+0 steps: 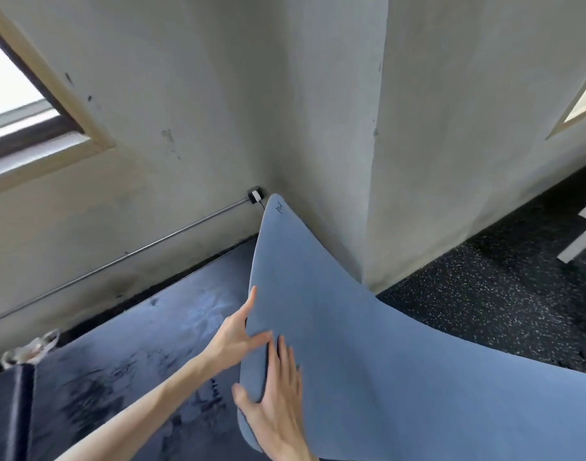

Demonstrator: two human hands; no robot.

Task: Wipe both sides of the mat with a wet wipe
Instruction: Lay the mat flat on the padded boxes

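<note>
The mat is blue-grey and it is lifted up from the floor, so that it curves like a big sheet. Its far corner, with a small dark mark on it, leans on the grey wall in the inner corner of the room, and its right part goes down and out of the right edge of the picture. Under it, on the left, a darker blue surface lies flat on the floor along the foot of the wall; I cannot tell if this is the other side of the same mat or a different mat.

The left hand holds the left edge of the mat: the thumb lies on the front face and the other fingers go behind the edge, almost straight. The right hand is lower on the same edge, the fingers straight and flat on the front face, the thumb around the edge.

A crumpled pale thing lies at the left end of the dark surface, near the wall; it is too blurred to name. A thin metal pipe runs along the wall to a small box near the corner. A window is at the upper left. The floor on the right is black with pale speckles
</note>
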